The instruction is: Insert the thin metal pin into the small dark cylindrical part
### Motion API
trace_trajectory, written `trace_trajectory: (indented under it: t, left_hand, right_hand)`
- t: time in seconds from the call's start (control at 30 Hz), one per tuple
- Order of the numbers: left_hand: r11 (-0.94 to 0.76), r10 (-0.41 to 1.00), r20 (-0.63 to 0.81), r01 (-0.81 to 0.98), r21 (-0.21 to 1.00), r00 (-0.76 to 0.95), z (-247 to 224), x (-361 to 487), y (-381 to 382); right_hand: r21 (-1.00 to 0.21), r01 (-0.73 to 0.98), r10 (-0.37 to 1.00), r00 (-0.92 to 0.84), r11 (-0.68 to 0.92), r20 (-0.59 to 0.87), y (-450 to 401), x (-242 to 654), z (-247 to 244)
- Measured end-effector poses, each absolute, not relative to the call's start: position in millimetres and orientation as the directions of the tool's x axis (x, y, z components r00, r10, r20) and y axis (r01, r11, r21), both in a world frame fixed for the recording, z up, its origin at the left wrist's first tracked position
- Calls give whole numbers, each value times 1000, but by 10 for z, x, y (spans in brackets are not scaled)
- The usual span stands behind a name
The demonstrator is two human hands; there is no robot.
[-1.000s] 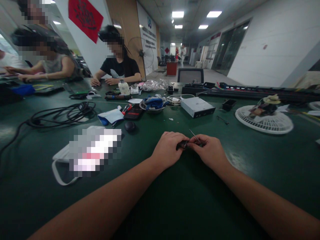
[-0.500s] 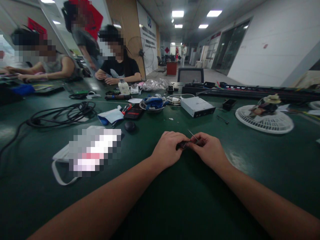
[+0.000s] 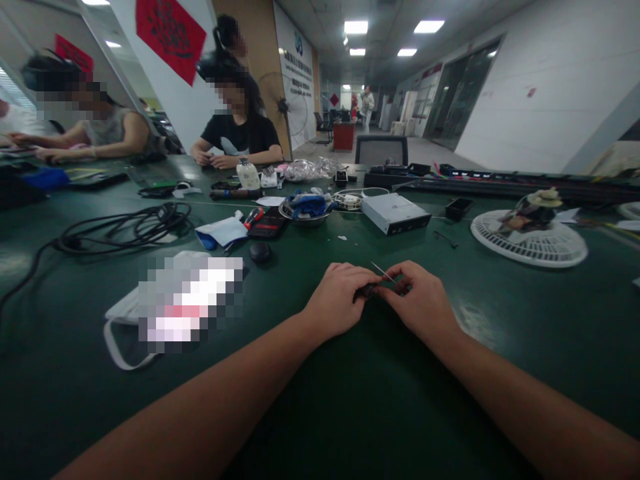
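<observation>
Over the green table (image 3: 320, 387), my left hand (image 3: 336, 301) is closed around a small dark piece (image 3: 367, 290), mostly covered by the fingers. My right hand (image 3: 417, 293) is just to its right, thumb and fingers pinched near the same piece. From the right fingers a thin, pale, metal-looking rod (image 3: 383, 272) sticks out up and to the left; its other end is hidden, so I cannot tell what tool it is. A black computer mouse (image 3: 260, 252) lies to the left of both hands.
Beyond the hands are an optical drive (image 3: 395, 212), a bowl (image 3: 306, 215) with blue stuff and a white fan grille (image 3: 530, 250). At left lie a face mask (image 3: 220, 233), a coiled black cable (image 3: 125, 230) and a blurred-out bright item (image 3: 195, 300). Several people are across the table.
The thin rod has tipped further left, and my right fingers have shifted slightly. My left hand stays in place. In the background a standing person has moved right, behind a seated one.
</observation>
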State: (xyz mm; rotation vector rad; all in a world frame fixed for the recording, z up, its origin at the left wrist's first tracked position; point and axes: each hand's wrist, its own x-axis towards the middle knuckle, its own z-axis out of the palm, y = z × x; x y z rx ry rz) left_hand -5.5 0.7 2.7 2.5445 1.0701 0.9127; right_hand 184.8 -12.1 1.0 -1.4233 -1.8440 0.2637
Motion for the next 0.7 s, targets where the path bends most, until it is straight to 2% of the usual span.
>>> trace_trajectory:
  t: [0.17,0.37,0.5,0.7]
  left_hand:
    - [-699,715,414,590,403,564,51,-50,-12]
    - [-705,709,399,595,386,582,53,-47,-17]
    - [-709,704,441,592,383,557,42,-43,-23]
    - [-711,695,520,582,394,497,43,-37,-26]
  right_hand:
    - [-573,739,892,-84,355,445,-135,1838,29]
    - [-644,697,912,-35,315,408,-98,1849,-5]
    - [-703,656,940,-32,276,340,-75,1860,-18]
    - [-677,658,933,-122,331,338,-84,1854,-9]
